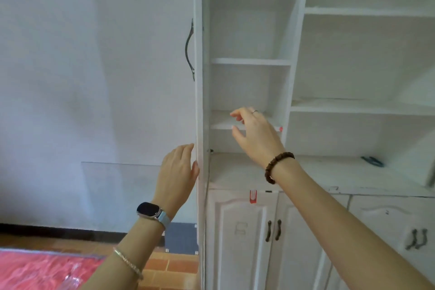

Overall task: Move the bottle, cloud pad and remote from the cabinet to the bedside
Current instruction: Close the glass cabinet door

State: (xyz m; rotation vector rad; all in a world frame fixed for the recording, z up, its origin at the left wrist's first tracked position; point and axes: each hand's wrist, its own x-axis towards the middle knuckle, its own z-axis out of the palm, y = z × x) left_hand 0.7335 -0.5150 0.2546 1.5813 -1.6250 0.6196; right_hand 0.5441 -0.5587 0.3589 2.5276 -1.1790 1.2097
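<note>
One cabinet (292, 82) holds one blue tool (373, 162). My left hand (177, 172) lays straight fingers on its door (199, 101) edge; my right hand (256, 136) hovers slack, holding nothing.

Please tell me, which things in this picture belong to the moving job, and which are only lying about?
For the job: cabinet; left hand touching its front edge; right hand at a shelf. Bottle, cloud pad and remote: not clearly in view.

Lying about: blue tool on the counter; red clip; glass sheet; dark box.
</note>
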